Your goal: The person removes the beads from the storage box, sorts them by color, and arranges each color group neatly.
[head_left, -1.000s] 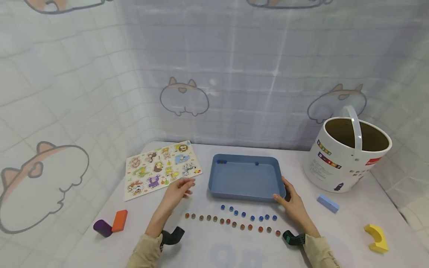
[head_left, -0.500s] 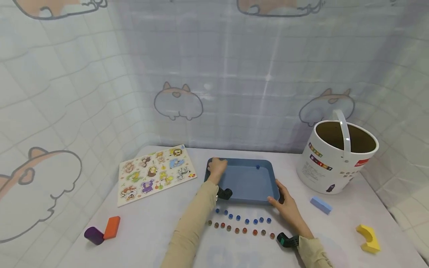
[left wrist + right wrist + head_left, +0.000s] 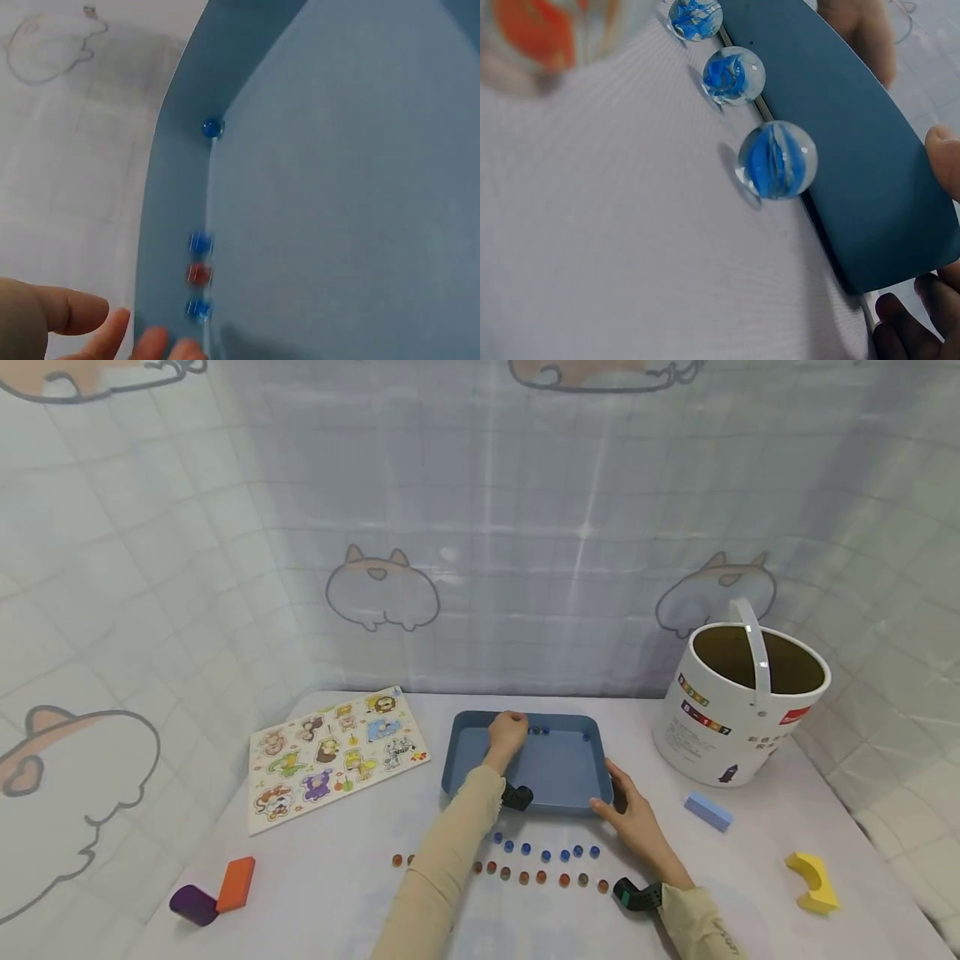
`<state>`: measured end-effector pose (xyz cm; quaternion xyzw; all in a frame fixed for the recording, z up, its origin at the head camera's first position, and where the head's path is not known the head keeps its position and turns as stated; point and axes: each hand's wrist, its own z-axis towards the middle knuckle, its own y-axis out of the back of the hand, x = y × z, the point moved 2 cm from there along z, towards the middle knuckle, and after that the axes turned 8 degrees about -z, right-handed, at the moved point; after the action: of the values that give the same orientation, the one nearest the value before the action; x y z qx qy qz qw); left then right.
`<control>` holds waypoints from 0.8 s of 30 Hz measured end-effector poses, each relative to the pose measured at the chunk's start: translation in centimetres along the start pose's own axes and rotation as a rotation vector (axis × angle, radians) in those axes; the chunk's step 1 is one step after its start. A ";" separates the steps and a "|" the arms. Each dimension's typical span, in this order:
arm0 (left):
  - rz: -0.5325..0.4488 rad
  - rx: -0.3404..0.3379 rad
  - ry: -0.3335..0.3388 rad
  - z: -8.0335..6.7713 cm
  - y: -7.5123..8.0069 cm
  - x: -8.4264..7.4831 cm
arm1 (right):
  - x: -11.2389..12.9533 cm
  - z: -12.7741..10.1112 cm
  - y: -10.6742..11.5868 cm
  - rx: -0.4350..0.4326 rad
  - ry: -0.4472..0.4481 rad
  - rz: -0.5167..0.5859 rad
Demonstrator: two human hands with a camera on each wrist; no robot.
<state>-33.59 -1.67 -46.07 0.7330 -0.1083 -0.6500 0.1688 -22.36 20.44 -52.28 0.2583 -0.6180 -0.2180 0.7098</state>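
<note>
A blue shallow tray [image 3: 555, 785] stands mid-table. My left hand [image 3: 508, 732] reaches over its back left part. In the left wrist view, its thumb and fingertips are apart with nothing pinched between them. Along the tray's far wall sit a red marble [image 3: 199, 274] between two blue ones, all blurred, and a lone blue marble [image 3: 213, 127] farther along. My right hand [image 3: 633, 817] grips the tray's front right corner, thumb on the front side and fingers round the right side. Clear marbles with blue swirls [image 3: 778, 160] lie close before the tray's front wall.
Nearer the body runs a row of orange and greenish marbles [image 3: 565, 880], partly hidden by the left sleeve. An animal puzzle board [image 3: 337, 760], orange block [image 3: 237, 883] and purple cylinder [image 3: 194, 904] are left; a white bucket [image 3: 720, 727], blue block [image 3: 708, 812] and yellow arch [image 3: 813, 883] right.
My left hand has come from the table left of the tray into its back left part. The cluster of marbles there has shifted right along the far wall. My right hand keeps its hold.
</note>
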 end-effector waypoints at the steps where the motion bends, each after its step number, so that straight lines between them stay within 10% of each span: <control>1: -0.001 0.007 0.001 0.1 -0.3 -0.2 | 0.0 0.0 0.0 0.003 0.003 0.007; 11: -0.235 0.244 0.260 0.1 -3.7 -0.2 | 0.2 0.0 -0.4 0.007 -0.001 0.033; 24: -0.284 0.513 0.344 -2.8 -8.3 -1.8 | 0.0 0.1 0.0 -0.019 0.042 0.006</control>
<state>-31.52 7.00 -47.37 0.8583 -0.1351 -0.4854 -0.0973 -22.44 20.41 -52.25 0.2544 -0.6016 -0.2160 0.7258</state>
